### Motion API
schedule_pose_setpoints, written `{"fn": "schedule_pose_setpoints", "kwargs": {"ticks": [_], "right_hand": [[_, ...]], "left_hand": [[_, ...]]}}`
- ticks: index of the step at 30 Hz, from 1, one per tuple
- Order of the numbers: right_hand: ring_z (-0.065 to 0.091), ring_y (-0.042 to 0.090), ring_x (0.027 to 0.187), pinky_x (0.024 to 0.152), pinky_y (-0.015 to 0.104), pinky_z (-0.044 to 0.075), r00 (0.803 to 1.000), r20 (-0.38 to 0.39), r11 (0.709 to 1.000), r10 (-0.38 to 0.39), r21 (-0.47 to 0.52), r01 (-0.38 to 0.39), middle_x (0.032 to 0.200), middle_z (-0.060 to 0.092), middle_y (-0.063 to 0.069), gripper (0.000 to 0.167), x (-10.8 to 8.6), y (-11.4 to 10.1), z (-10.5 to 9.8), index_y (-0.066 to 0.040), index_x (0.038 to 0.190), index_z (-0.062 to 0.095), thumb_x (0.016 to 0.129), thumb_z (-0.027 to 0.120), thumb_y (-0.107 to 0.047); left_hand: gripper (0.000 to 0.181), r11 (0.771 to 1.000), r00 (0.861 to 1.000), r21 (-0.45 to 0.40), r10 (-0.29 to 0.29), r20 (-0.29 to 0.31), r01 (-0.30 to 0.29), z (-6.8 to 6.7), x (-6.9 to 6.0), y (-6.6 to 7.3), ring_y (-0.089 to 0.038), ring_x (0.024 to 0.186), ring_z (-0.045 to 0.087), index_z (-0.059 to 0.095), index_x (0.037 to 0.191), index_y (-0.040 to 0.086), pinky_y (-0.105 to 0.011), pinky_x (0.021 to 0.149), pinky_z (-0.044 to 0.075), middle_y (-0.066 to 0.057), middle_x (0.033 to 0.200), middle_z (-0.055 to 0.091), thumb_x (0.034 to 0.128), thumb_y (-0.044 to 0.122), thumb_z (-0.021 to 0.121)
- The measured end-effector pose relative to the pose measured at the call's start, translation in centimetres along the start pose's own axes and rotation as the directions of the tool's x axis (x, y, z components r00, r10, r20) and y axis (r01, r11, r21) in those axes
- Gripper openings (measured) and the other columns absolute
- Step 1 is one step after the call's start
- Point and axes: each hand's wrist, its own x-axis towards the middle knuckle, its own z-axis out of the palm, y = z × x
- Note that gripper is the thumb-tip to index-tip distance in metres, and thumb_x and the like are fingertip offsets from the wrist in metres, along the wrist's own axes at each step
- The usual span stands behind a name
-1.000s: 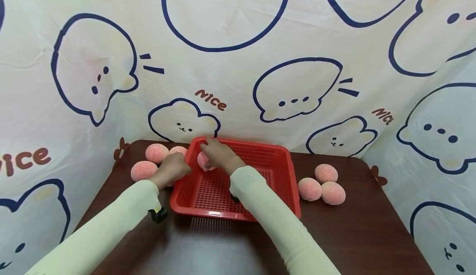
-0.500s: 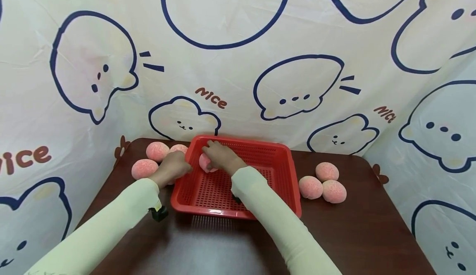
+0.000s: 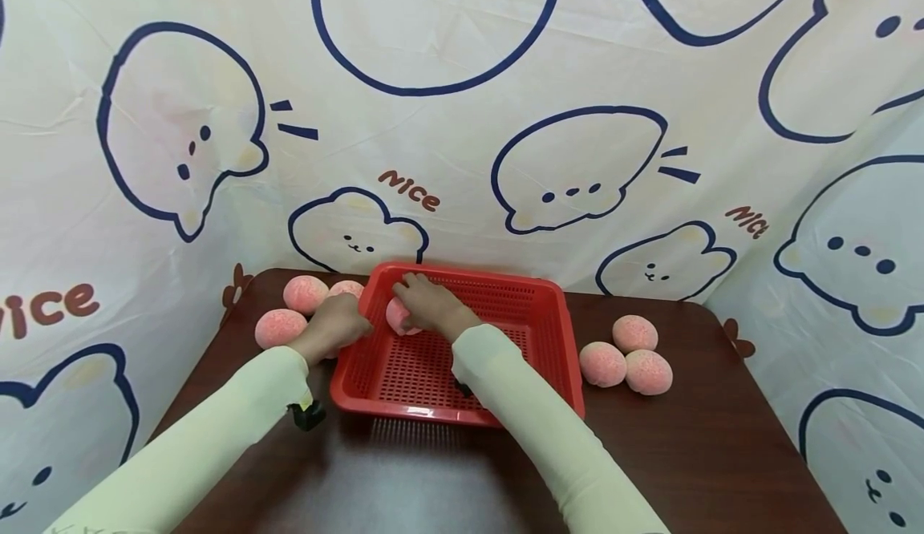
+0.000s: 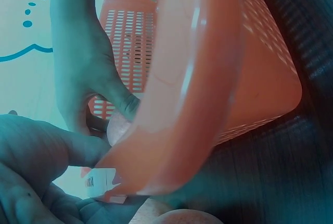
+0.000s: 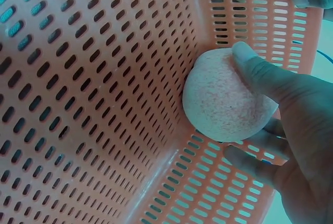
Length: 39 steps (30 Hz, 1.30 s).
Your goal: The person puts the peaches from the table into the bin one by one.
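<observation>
Red basket (image 3: 419, 414), long axis crosswise; left fingers (image 4: 83, 150) around rim (image 4: 182, 73), right fingers (image 5: 252, 164) around peach (image 5: 223, 99)

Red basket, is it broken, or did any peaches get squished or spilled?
Nothing odd stands out. The red basket shows no crack where visible. The right hand holds a peach inside it, and that peach looks unsquished. Three more peaches sit neatly together beside it. Arms hide some parts.

Brown table (image 3: 693, 454): red basket (image 3: 426, 412), peaches (image 3: 648, 372)
</observation>
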Motion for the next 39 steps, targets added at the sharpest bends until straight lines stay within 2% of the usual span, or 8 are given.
{"fn": "schedule_pose_setpoints", "kwargs": {"ticks": [7, 13, 18, 21, 26, 29, 35, 39], "right_hand": [[0.05, 0.021, 0.135, 0.113, 0.04, 0.05, 1.0, 0.007, 0.999, -0.001, 0.032, 0.001, 0.148, 0.049, 0.007, 0.057, 0.1, 0.2, -0.2, -0.018, 0.142, 0.05, 0.093, 0.074, -0.032], [0.049, 0.021, 0.138, 0.112, 0.042, 0.051, 1.0, 0.002, 1.0, -0.008, -0.023, 0.008, 0.149, 0.05, 0.007, 0.059, -0.2, 0.8, -0.8, -0.017, 0.147, 0.049, 0.095, 0.072, -0.035], [0.056, 0.018, 0.117, 0.099, 0.034, 0.056, 0.998, -0.062, 0.999, -0.03, -0.041, 0.027, 0.131, 0.059, 0.004, 0.046, -1.2, 2.0, -1.9, -0.016, 0.137, 0.057, 0.097, 0.069, -0.036], [0.056, 0.017, 0.11, 0.097, 0.033, 0.055, 0.995, -0.089, 0.999, -0.039, 0.0, 0.039, 0.125, 0.06, 0.003, 0.046, -1.8, 3.0, -2.5, -0.014, 0.136, 0.058, 0.097, 0.07, -0.036], [0.054, 0.018, 0.112, 0.099, 0.036, 0.054, 0.996, -0.094, 0.993, -0.009, 0.118, 0.02, 0.13, 0.058, 0.006, 0.055, -2.9, 4.8, -3.6, -0.013, 0.144, 0.052, 0.096, 0.071, -0.032], [0.053, 0.018, 0.111, 0.099, 0.035, 0.053, 0.995, -0.099, 0.989, 0.014, 0.149, 0.001, 0.13, 0.058, 0.006, 0.054, -3.6, 5.6, -4.2, -0.014, 0.144, 0.053, 0.096, 0.071, -0.032], [0.053, 0.015, 0.107, 0.096, 0.033, 0.054, 0.992, -0.117, 0.996, 0.047, 0.082, -0.037, 0.126, 0.059, 0.003, 0.044, -5.1, 6.9, -5.1, -0.018, 0.134, 0.058, 0.096, 0.07, -0.037], [0.054, 0.016, 0.105, 0.095, 0.034, 0.054, 0.99, -0.122, 0.996, 0.069, 0.065, -0.061, 0.124, 0.059, 0.003, 0.042, -6.1, 7.7, -5.5, -0.017, 0.132, 0.059, 0.096, 0.07, -0.036]], "left_hand": [[0.033, 1.0, 1.0, 0.021, 0.005, -0.002, -0.005, -0.1, 0.0, 0.0, -0.031, 0.081, 0.078, 0.06, 0.118, -0.006, -0.044, 0.072, 0.065, -0.023, 0.103, 0.074, 0.0856, 0.001, 0.061], [0.034, 1.0, 1.0, 0.007, 0.003, -0.001, -0.003, 0.0, -0.1, 0.0, -0.032, 0.083, 0.078, 0.059, 0.12, -0.006, -0.044, 0.074, 0.065, -0.024, 0.105, 0.074, 0.086, 0.0, 0.06], [0.037, 1.0, 1.0, -0.016, -0.008, 0.008, 0.008, 0.1, -0.2, 0.2, -0.033, 0.086, 0.078, 0.059, 0.123, -0.005, -0.046, 0.076, 0.065, -0.024, 0.109, 0.074, 0.086, 0.0, 0.061], [0.036, 1.0, 1.0, -0.007, -0.012, 0.005, 0.012, 0.1, -0.2, 0.3, -0.034, 0.086, 0.078, 0.061, 0.121, -0.005, -0.046, 0.075, 0.065, -0.025, 0.107, 0.074, 0.0862, 0.0, 0.061], [0.034, 1.0, 1.0, 0.006, -0.012, 0.01, 0.012, 0.0, -0.1, 0.5, -0.034, 0.084, 0.078, 0.061, 0.12, -0.006, -0.045, 0.073, 0.065, -0.025, 0.106, 0.074, 0.0867, -0.001, 0.06], [0.033, 1.0, 1.0, 0.01, -0.01, 0.009, 0.01, -0.1, 0.0, 0.5, -0.033, 0.084, 0.078, 0.061, 0.12, -0.007, -0.045, 0.073, 0.065, -0.025, 0.105, 0.074, 0.0868, -0.002, 0.06], [0.033, 1.0, 1.0, 0.021, -0.001, 0.006, 0.001, -0.1, 0.2, 0.4, -0.032, 0.081, 0.078, 0.061, 0.118, -0.007, -0.044, 0.072, 0.065, -0.025, 0.102, 0.074, 0.0861, -0.002, 0.059], [0.03, 1.0, 1.0, 0.024, -0.008, 0.006, 0.007, -0.1, 0.2, 0.3, -0.031, 0.078, 0.078, 0.061, 0.115, -0.007, -0.044, 0.071, 0.065, -0.024, 0.1, 0.073, 0.0859, -0.002, 0.059]]}}
